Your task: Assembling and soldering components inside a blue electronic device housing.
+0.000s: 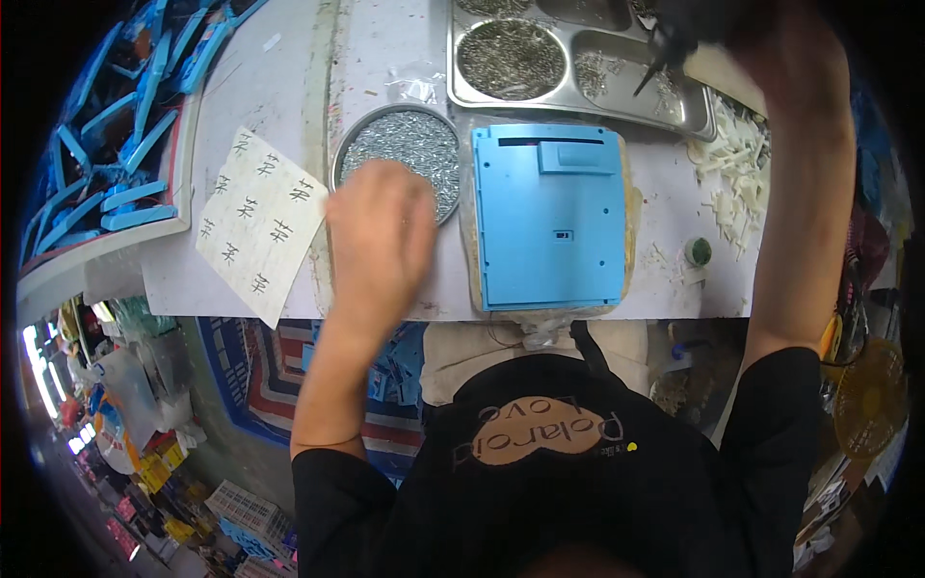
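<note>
Over a round metal bowl (343,135) of small silvery screws (405,144) is my left hand (381,226), its fingers curled together and pointing down. Whatever they may pinch is hidden. To the right of the bowl, a light-blue plastic housing (520,231) lies flat on a padded, plastic-wrapped board. At the upper right, my right hand (785,58) is wrapped round a dark power screwdriver (670,43), partly in shadow. Its thin bit points down and left above a compartmented metal tray (578,114).
More small metal parts (511,60) fill the tray's compartments. White plastic pieces (737,178) are heaped at the right, near a small green-topped pot (698,251). A marked paper sheet (255,212) lies left of the bowl. Several blue plastic parts (135,116) fill a box at far left.
</note>
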A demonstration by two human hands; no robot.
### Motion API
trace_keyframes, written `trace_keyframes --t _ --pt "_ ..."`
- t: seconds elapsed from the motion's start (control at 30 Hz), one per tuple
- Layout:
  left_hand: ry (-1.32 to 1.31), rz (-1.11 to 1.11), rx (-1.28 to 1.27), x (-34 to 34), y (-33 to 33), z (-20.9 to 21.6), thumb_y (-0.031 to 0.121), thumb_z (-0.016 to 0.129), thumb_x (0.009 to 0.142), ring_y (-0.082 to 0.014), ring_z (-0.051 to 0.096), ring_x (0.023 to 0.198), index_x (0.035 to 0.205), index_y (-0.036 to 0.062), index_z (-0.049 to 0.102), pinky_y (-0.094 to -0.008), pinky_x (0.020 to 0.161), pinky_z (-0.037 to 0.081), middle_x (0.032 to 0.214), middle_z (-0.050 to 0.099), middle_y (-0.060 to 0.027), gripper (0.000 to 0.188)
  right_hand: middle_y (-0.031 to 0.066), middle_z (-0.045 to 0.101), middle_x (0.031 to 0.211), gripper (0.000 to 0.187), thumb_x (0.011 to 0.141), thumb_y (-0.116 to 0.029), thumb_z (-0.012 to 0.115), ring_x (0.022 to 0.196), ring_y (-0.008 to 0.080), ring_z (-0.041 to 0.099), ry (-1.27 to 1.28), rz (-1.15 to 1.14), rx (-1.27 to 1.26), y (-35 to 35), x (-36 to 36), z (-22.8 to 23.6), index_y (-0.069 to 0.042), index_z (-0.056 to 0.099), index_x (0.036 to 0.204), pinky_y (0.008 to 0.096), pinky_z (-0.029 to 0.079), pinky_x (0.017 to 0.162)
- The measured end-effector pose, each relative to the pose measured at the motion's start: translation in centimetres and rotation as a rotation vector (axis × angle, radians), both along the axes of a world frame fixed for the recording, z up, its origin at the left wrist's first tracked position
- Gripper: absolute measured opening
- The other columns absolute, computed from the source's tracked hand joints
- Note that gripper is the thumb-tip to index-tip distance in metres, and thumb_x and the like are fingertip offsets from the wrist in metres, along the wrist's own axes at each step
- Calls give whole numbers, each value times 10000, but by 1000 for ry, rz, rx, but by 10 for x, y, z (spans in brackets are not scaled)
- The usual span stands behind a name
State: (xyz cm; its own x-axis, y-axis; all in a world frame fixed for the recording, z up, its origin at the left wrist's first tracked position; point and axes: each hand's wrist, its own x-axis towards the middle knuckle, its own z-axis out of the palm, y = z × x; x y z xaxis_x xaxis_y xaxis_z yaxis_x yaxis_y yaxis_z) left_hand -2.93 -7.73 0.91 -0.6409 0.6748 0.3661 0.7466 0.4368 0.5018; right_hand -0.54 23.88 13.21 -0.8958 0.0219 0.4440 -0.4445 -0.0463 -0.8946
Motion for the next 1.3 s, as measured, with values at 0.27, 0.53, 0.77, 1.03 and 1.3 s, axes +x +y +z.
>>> trace_keyframes --t 0.27,0.53,0.77,1.03,1.3 --pt "-899 -312 585 68 34 18 60 662 957 -146 537 905 1015 30 676 -276 820 441 1058 558 -74 67 -92 639 710 260 907 -286 730 646 40 616 34 253 -377 -55 101 -11 -195 559 1080 232 516 711" --pt "-1042 -338 711 73 35 12 64 642 973 -149 522 950 1022 33 673 -281 845 436 1090 539 -67 65 -84 612 674 208 944 -267 711 603 55 611 63 233 -366 -68 106 -6 -205 528 1021 240 535 679" --pt "-279 -288 486 57 19 10 136 735 907 -182 530 948 1000 34 698 -294 817 430 1048 565 -89 143 -78 565 664 200 959 -301 659 596 73 568 23 191 -314 -80 98 -9 -188 512 1032 259 515 674" --pt "105 227 -249 -9 -25 -16 172 783 815 -268 603 953 891 112 758 -408 913 384 979 665 -24 100 -58 498 623 250 931 -330 658 552 93 499 -64 25 -217 -66 115 -29 -153 510 1027 287 483 638" --pt "200 221 -82 -47 -22 -23 111 751 877 -272 633 843 896 19 754 -375 777 489 900 696 -99 93 -39 485 563 332 886 -360 763 497 121 477 -271 -235 -287 -88 167 -39 -142 517 937 302 456 589"
